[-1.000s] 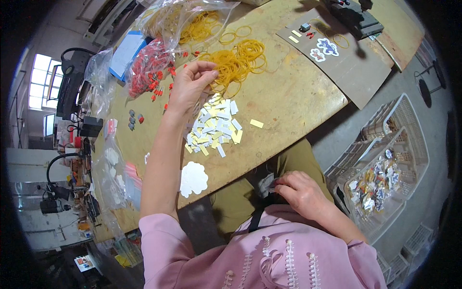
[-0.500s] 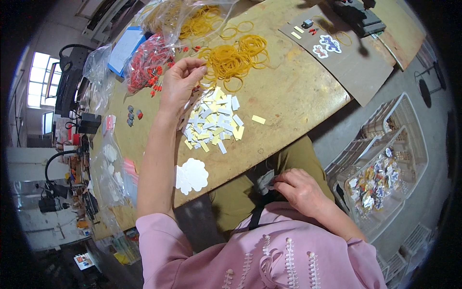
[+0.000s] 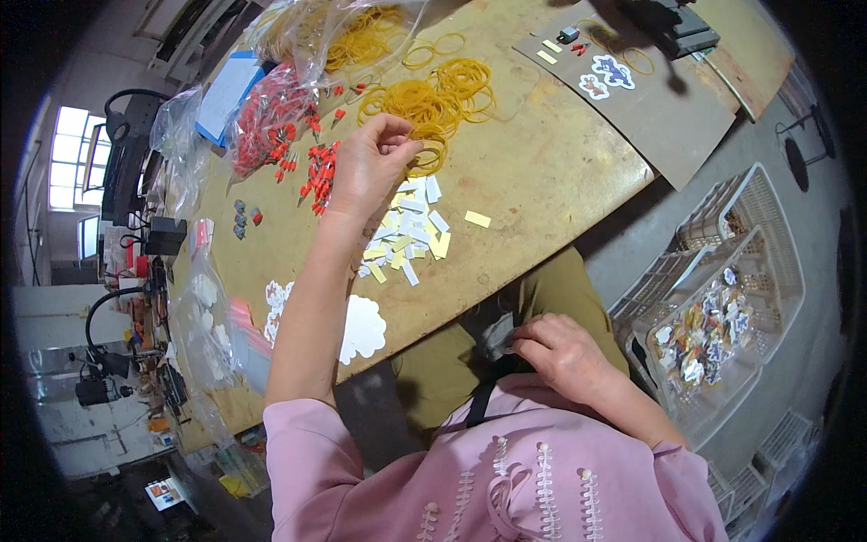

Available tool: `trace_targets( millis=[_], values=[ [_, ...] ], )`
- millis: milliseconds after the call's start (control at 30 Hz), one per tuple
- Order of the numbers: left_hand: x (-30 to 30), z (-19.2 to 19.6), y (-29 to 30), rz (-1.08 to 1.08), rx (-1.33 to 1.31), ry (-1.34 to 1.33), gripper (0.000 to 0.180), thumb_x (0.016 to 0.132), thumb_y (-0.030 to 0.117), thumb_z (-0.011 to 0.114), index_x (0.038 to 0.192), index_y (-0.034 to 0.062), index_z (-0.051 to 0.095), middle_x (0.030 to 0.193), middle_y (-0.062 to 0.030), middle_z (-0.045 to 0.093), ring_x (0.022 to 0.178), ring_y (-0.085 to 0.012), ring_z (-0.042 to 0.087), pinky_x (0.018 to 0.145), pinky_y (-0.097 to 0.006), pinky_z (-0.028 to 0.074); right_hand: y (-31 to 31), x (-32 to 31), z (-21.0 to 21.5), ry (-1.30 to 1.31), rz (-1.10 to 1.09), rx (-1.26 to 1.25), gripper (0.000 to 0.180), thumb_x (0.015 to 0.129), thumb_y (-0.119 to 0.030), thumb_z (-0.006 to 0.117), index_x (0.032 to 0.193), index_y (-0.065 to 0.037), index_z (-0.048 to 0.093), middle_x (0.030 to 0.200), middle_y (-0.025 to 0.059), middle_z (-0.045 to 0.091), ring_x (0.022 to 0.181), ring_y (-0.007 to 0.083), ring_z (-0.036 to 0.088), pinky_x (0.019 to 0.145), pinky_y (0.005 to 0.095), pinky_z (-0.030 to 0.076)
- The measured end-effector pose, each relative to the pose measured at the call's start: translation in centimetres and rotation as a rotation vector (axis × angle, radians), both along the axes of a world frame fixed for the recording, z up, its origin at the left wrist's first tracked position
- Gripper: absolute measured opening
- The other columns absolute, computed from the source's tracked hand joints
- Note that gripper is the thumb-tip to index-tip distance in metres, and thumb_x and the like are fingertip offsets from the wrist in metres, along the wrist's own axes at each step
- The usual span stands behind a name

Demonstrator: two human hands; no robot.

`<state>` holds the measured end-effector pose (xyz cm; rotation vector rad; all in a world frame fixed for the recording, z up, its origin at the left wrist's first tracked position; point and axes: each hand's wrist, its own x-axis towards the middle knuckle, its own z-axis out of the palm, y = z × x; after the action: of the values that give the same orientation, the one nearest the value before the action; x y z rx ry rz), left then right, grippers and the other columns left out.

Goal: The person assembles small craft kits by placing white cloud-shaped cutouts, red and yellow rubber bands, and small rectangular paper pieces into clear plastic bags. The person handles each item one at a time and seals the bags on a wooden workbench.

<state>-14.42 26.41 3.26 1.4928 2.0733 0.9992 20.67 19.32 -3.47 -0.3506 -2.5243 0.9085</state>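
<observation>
From the head camera, looking down: the person's left hand (image 3: 368,164) is stretched out over the brown worktable (image 3: 551,181), fingers bunched narrow, thumb and fingertips pinching at the near edge of a loose heap of yellow rubber bands (image 3: 433,98); it appears to hold a band or two, though how many I cannot tell. Just under the wrist lies a scatter of small white and pale yellow paper slips (image 3: 411,230), one stray yellow slip (image 3: 478,219) a little apart to the right. To the left of the hand sits a spill of small red pieces (image 3: 316,172), and behind it a clear bag of the same red pieces (image 3: 266,126); a second clear bag holding more yellow bands (image 3: 361,36) lies at the far edge. Near the table's front edge, beside the forearm, lies a white scalloped cutout (image 3: 363,327).

The right hand (image 3: 564,354) is down at the lap, close against the pink top (image 3: 506,479), fingers curled around a small dark and grey object (image 3: 498,336); what that object is I cannot make out. At the far right of the table rests a grey board (image 3: 668,117) with small cutouts on it; on the floor beside the seat stands a white plastic basket (image 3: 750,271) filled with small colourful packets.
</observation>
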Motion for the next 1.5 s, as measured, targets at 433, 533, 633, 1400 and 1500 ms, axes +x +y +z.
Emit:
trace_targets(
  millis=[433,533,633,1400,1500],
  values=[
    [-0.9,-0.4,0.9,0.068,-0.196,0.223,0.029,0.085,0.027,0.082,0.094,0.0003,0.074,0.08,-0.0055,0.072,0.072,-0.0137,0.066,0.067,-0.03,0.053,-0.2,-0.5,0.7,-0.007,0.038,-0.056,0.036,0.07,-0.022,0.081,0.099,-0.006,0.067,0.105,0.0095,0.064,0.101,0.0299,0.062,0.088,0.0411,0.051],
    [-0.8,0.0,0.6,0.088,-0.203,-0.014,0.018,0.088,0.017,0.08,0.094,0.0007,0.074,0.08,-0.0015,0.07,0.07,-0.0083,0.063,0.062,-0.026,0.049,-0.2,-0.3,1.1,-0.017,0.031,-0.055,0.035,0.071,-0.023,0.08,0.099,-0.006,0.067,0.106,0.0093,0.064,0.103,0.0296,0.062,0.089,0.0412,0.051],
    [-0.3,1.7,0.1,0.123,-0.2,-0.278,0.013,0.09,0.011,0.077,0.096,0.0008,0.072,0.081,-0.0003,0.07,0.072,-0.0065,0.061,0.064,-0.024,0.049,-0.1,-0.2,1.4,-0.007,0.017,-0.053,0.034,0.073,-0.024,0.08,0.099,-0.007,0.068,0.107,0.0089,0.065,0.103,0.0293,0.063,0.089,0.0412,0.051],
    [6.8,3.2,-17.7,0.079,-0.023,-1.121,0.015,0.096,0.005,0.075,0.11,0.0036,0.069,0.093,-0.0056,0.076,0.073,-0.0063,0.067,0.06,-0.017,0.05,-1.9,-3.7,3.9,0.092,0.047,-0.138,0.02,0.08,-0.001,0.068,0.099,0.001,0.066,0.115,0.0177,0.064,0.109,0.0351,0.064,0.092,0.043,0.053],
    [8.7,2.0,-19.3,0.054,0.039,-1.17,0.014,0.096,0.004,0.075,0.109,0.0036,0.069,0.092,-0.0056,0.076,0.073,-0.0073,0.068,0.062,-0.019,0.051,-2.2,-4.7,4.3,0.113,0.071,-0.142,0.022,0.08,-0.001,0.067,0.102,0.001,0.066,0.116,0.0185,0.063,0.109,0.0365,0.064,0.093,0.0445,0.053]
  ],
)
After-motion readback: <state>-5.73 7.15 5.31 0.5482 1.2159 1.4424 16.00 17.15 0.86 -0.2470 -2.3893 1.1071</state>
